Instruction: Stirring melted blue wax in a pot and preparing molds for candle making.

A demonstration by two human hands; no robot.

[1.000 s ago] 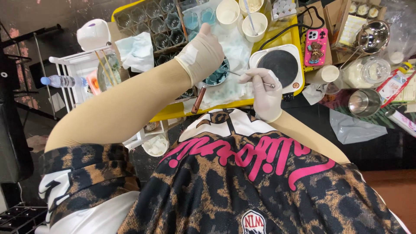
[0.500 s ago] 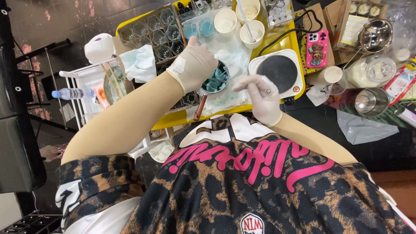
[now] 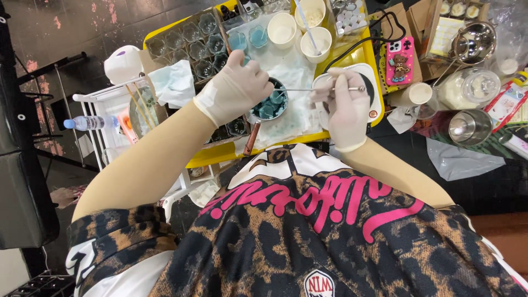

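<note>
Both my hands wear pale gloves. My left hand curls over the left rim of a small dark pan holding teal wax chunks. The pan's wooden handle points toward me. My right hand pinches a thin metal stick, which lies level with its tip over the pan. Partly hidden under my right hand is a white hot plate with a black disc. All of this sits on a yellow tray lined with stained white paper.
A grid of small glass cups fills the tray's left side, and two white cups stand at the back. A phone in a pink case, a glass jar, a steel cup and a steel bowl lie to the right. At far left lies a water bottle.
My left hand stays on the pan. My right hand has kept hold of the metal stick and shifted slightly, and the stick now lies level toward the pan. The view has shifted a little.
</note>
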